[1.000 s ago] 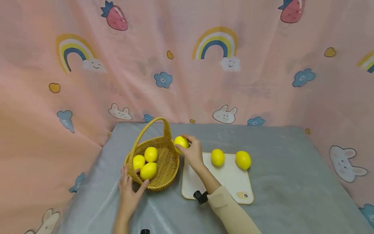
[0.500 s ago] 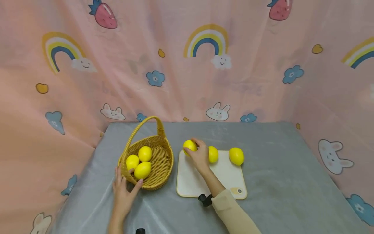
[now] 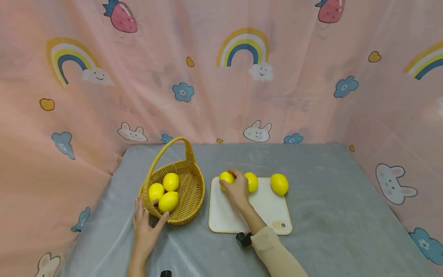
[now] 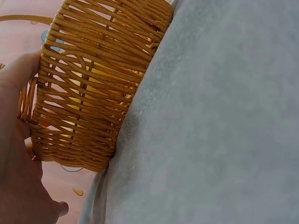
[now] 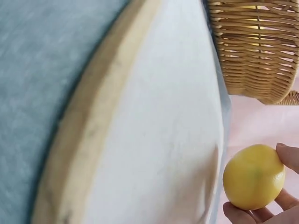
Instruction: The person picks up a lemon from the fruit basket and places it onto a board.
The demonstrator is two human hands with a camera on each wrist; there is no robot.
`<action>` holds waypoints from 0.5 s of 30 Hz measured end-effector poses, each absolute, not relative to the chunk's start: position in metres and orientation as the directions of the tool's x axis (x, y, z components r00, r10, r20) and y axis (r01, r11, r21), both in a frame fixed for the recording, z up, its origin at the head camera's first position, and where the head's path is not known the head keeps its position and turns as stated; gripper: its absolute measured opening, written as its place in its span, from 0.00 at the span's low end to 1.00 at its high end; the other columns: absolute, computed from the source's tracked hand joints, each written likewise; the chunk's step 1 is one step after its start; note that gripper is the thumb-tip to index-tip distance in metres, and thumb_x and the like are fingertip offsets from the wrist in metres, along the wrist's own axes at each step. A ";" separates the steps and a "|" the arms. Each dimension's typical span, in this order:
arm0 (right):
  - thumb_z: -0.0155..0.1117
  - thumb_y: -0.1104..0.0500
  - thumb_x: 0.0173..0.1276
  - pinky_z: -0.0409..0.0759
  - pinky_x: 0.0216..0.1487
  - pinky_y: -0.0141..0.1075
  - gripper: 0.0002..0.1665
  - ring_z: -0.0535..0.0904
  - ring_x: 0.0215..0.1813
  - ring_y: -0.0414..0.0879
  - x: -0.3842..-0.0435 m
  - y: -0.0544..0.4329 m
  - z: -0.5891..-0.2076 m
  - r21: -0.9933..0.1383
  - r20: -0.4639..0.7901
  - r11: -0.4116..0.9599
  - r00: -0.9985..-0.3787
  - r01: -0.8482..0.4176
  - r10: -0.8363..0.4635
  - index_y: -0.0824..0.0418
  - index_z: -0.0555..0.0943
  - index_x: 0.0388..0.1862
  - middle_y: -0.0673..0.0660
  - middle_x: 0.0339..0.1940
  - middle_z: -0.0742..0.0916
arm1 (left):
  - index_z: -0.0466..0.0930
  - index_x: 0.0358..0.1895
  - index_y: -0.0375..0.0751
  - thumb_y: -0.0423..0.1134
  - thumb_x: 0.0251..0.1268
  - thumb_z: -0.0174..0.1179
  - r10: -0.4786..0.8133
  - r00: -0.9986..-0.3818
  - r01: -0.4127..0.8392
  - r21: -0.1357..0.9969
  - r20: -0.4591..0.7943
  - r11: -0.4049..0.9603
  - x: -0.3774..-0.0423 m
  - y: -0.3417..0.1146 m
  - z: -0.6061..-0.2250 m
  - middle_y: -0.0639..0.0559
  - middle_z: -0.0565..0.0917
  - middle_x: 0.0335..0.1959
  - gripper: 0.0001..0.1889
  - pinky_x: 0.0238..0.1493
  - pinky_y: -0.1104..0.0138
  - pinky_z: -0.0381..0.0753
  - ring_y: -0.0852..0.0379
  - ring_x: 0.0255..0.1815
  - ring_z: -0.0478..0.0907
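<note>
My left hand [image 3: 146,231] grips the near-left rim of a yellow wicker basket [image 3: 191,190] with a tall arched handle. In the left wrist view the thumb presses against the rim of the woven wall [image 4: 93,100]. Inside the basket lie three lemons [image 3: 168,202], grouped on the left side. My right hand [image 3: 238,191] pinches another lemon [image 3: 226,177] between thumb and fingers at the back-left corner of a white cutting board [image 3: 223,215]. Seen from the right wrist, the held lemon [image 5: 253,177] sits at the fingertips, just past the board's far edge.
Two more lemons rest toward the back of the board: one lemon [image 3: 252,182] right beside my right hand, one lemon [image 3: 279,184] at the back-right corner. A grey cloth [image 3: 328,215] covers the table. A pink patterned curtain [image 3: 207,115] hangs behind it.
My right hand has carried its lemon from beside the basket's right rim rightward and down to the board's back-left corner. The left hand stays on the basket. The head view has shifted slightly.
</note>
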State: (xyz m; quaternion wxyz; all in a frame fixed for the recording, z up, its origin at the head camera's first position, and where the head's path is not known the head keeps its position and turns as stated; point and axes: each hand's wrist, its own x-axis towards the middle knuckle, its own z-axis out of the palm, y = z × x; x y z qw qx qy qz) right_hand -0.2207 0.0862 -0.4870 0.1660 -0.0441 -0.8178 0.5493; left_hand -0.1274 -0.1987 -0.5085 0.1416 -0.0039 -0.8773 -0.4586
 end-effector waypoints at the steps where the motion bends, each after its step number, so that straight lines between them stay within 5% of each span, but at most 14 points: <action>1: 0.77 0.68 0.55 0.76 0.60 0.50 0.24 0.80 0.56 0.61 -0.221 0.086 -0.488 -0.912 0.218 0.397 -0.943 -0.105 0.251 0.74 0.82 0.51 0.68 0.50 0.85 | 0.72 0.65 0.39 0.46 0.67 0.66 -0.123 -0.959 0.138 0.804 0.253 0.578 -0.127 -0.199 -0.509 0.39 0.42 0.81 0.27 0.67 0.29 0.30 0.37 0.80 0.31; 15: 0.77 0.67 0.54 0.75 0.60 0.51 0.26 0.79 0.56 0.62 -0.223 0.081 -0.495 -0.879 0.225 0.466 -0.949 -0.101 0.219 0.74 0.81 0.51 0.68 0.50 0.84 | 0.73 0.66 0.39 0.47 0.67 0.66 -0.121 -0.961 0.134 0.803 0.248 0.581 -0.127 -0.199 -0.508 0.41 0.42 0.82 0.28 0.67 0.29 0.30 0.37 0.80 0.31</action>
